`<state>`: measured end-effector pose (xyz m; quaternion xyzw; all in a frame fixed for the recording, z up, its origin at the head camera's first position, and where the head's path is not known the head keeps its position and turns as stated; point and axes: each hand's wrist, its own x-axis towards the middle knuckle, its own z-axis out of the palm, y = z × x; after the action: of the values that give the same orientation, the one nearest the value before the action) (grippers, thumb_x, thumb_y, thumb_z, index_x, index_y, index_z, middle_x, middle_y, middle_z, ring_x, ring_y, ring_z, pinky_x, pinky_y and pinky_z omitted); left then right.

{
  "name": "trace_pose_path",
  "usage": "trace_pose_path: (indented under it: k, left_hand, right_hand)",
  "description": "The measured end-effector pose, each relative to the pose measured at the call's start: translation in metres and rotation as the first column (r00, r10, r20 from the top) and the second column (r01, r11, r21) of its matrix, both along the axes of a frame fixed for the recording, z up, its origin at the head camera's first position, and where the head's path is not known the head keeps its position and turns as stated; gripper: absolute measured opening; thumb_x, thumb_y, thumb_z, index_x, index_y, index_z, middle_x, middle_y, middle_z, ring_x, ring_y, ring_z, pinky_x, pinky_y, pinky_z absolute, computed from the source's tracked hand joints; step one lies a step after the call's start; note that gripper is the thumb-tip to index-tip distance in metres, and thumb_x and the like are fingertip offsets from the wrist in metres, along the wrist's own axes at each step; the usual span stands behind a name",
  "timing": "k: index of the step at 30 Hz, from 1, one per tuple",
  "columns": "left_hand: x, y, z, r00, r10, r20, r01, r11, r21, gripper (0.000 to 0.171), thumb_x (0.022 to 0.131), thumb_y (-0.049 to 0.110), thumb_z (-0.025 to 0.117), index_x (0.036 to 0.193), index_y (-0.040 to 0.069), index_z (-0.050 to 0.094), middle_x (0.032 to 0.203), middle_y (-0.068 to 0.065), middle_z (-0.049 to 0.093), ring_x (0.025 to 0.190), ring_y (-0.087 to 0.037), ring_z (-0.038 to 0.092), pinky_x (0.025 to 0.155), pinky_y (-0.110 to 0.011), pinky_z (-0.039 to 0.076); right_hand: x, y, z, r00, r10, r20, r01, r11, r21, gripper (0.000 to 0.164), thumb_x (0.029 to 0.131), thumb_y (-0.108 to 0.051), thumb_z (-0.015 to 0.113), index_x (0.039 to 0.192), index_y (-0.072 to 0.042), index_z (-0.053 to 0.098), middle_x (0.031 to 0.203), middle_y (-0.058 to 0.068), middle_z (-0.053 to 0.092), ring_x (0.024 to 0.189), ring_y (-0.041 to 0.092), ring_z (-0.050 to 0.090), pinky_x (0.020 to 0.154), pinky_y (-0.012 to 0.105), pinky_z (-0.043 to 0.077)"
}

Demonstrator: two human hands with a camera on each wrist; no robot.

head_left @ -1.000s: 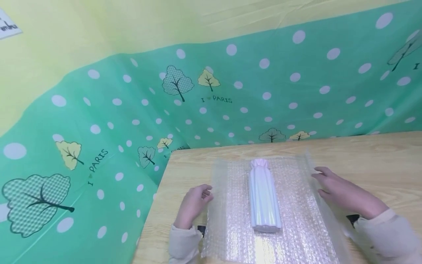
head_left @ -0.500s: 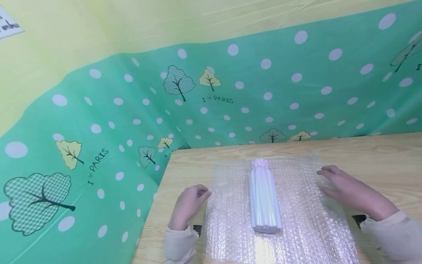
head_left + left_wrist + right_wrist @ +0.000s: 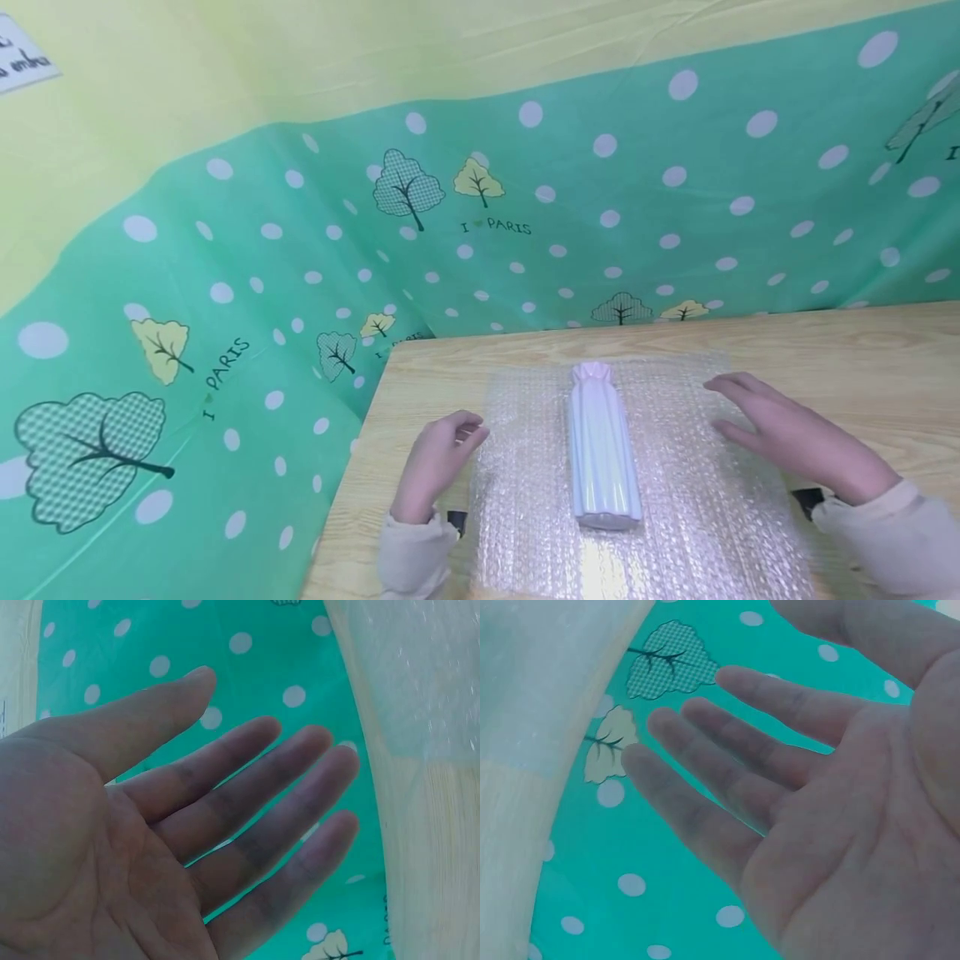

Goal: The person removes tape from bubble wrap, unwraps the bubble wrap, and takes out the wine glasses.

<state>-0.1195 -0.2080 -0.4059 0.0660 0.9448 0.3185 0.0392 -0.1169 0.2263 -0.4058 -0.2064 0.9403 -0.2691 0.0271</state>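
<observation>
A pale, fluted vase (image 3: pixel 604 450), pinkish at its ruffled neck and bluish-white below, lies on its side on a sheet of bubble wrap (image 3: pixel 690 500). Its neck points to the back of the table. By the left edge of the sheet is my left hand (image 3: pixel 438 458), its fingers loosely bent and holding nothing. My right hand (image 3: pixel 787 429) hovers at the sheet's right edge, thumb and fingers apart. Both wrist views show bare palms with extended fingers, the left palm (image 3: pixel 202 825) and the right palm (image 3: pixel 802 802) alike.
The wooden table (image 3: pixel 862 358) reaches back to a green and yellow curtain (image 3: pixel 570 208) with dots and trees. This curtain also runs along the table's left side. A white paper with handwriting (image 3: pixel 22 58) hangs at the upper left.
The raised side edges of the bubble wrap have come down, and the sheet lies flatter. Both hands let go, moved slightly outward, then came a little inward. The vase stays in place.
</observation>
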Motion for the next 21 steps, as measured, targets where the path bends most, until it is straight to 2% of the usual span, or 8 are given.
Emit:
trace_pose_path:
  k: [8,14,21]
  left_hand:
    - [-0.005,0.020,0.001,0.999,-0.044,-0.026,0.045,0.999,0.021,0.032,0.099,0.030,0.062,0.122,0.008,0.066,0.107,-0.004,0.072,0.096,-0.019,0.069,0.086,-0.038,0.058]
    - [-0.010,0.034,0.002,0.997,-0.072,-0.030,0.073,0.997,0.038,0.033,0.099,0.032,0.061,0.124,0.009,0.065,0.107,-0.004,0.072,0.095,-0.020,0.069,0.085,-0.038,0.058]
    - [-0.012,0.048,-0.005,0.997,-0.074,-0.007,0.074,0.994,0.082,0.035,0.099,0.033,0.061,0.124,0.010,0.065,0.107,-0.003,0.072,0.095,-0.019,0.069,0.085,-0.036,0.058]
  right_hand:
    - [0.002,-0.014,0.010,0.999,0.019,-0.035,-0.020,1.000,-0.014,0.056,0.098,-0.026,0.063,0.140,0.006,0.045,0.140,0.031,0.046,0.124,0.052,0.048,0.098,0.068,0.044]
    - [0.001,-0.024,0.011,0.998,-0.004,0.067,0.011,0.994,-0.107,0.075,0.100,-0.043,0.057,0.150,0.005,0.031,0.150,0.031,0.037,0.134,0.054,0.037,0.104,0.072,0.033]
    - [-0.004,-0.041,0.004,0.988,0.039,0.149,-0.011,0.984,-0.180,0.079,0.100,-0.049,0.052,0.154,0.001,0.023,0.151,0.029,0.036,0.131,0.049,0.045,0.099,0.069,0.041]
